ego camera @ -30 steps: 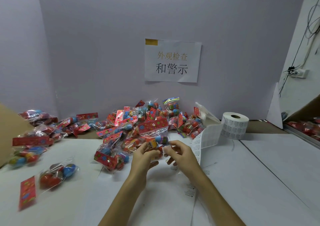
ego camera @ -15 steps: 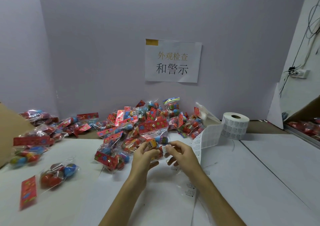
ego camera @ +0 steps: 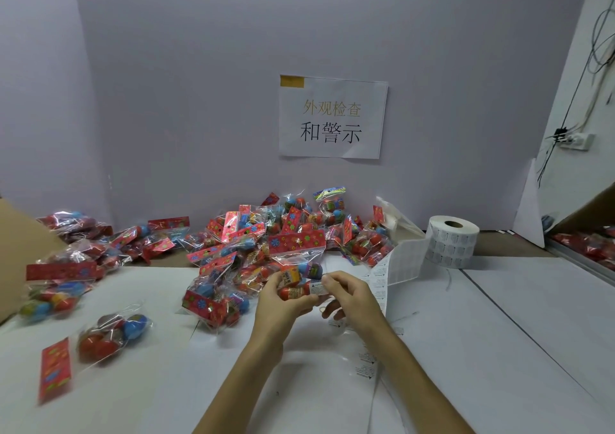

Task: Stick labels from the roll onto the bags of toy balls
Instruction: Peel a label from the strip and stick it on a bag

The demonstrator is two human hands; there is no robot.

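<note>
Label [ego camera: 317,289] now on bag [ego camera: 297,252], between hands [ego camera: 283,305] [ego camera: 351,297]

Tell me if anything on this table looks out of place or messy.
The label strip trails unwound from the roll across the table, loose enough to snag. The bags lie in an untidy heap.
</note>
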